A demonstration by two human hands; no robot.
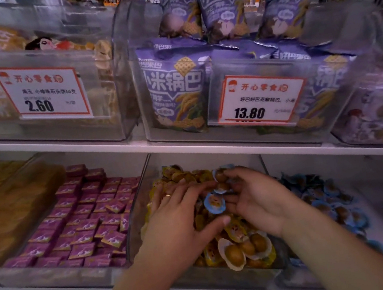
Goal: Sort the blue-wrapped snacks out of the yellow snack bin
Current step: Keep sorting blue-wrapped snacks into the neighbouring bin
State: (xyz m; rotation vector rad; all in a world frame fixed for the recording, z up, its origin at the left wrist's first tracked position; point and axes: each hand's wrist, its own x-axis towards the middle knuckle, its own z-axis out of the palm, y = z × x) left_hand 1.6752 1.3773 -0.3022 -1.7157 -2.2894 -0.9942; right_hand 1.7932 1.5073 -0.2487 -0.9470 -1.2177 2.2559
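Note:
The clear bin [232,281] on the lower shelf holds several yellow-wrapped snacks [237,250]. Both hands are inside it. My left hand [180,222] lies flat on the pile with fingers spread, a ring on one finger. My right hand [251,198] is cupped around a few blue-wrapped snacks: one [214,203] at its fingertips, another [221,174] at the top between thumb and fingers. The neighbouring bin on the right holds several blue-wrapped snacks [329,195].
A bin of purple square packets [89,216] stands to the left. The upper shelf [110,145] carries clear bins with purple crisp bags [176,89] and price tags [44,93] [261,98]. The shelf edge hangs just above my hands.

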